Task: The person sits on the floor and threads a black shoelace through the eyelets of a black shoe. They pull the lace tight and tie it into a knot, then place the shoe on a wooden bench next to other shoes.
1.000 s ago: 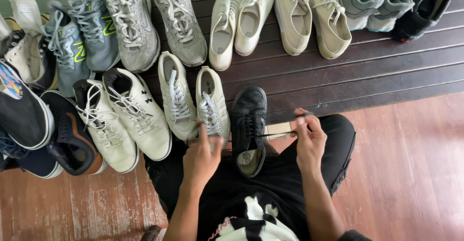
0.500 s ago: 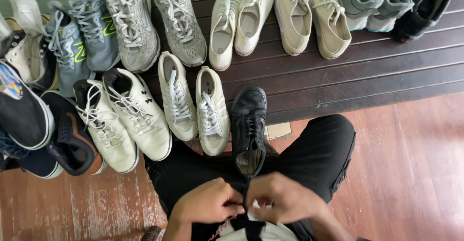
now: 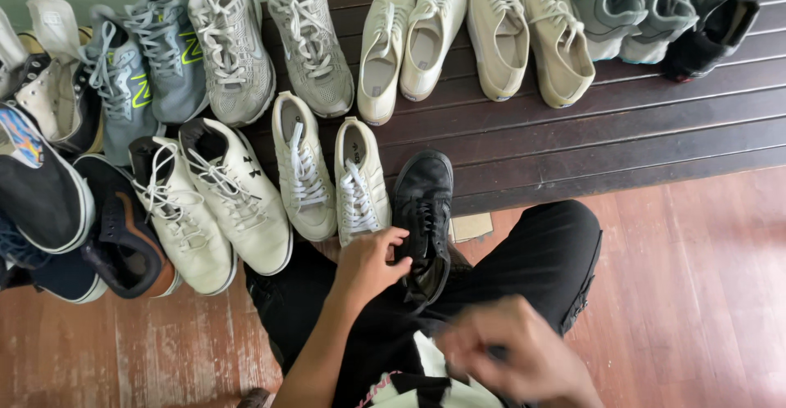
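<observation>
a home entryway: many pairs of sneakers [image 3: 303,162] lined up on a dark wooden bench [image 3: 622,130] over wood floor [image 3: 704,293].

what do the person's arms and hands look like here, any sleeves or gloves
Both hands are bare, no gloves. The left hand and its forearm show no sleeve, watch or ring that I can see. The right hand is motion-blurred, so small details are unclear. Below them are black trousers.
</observation>
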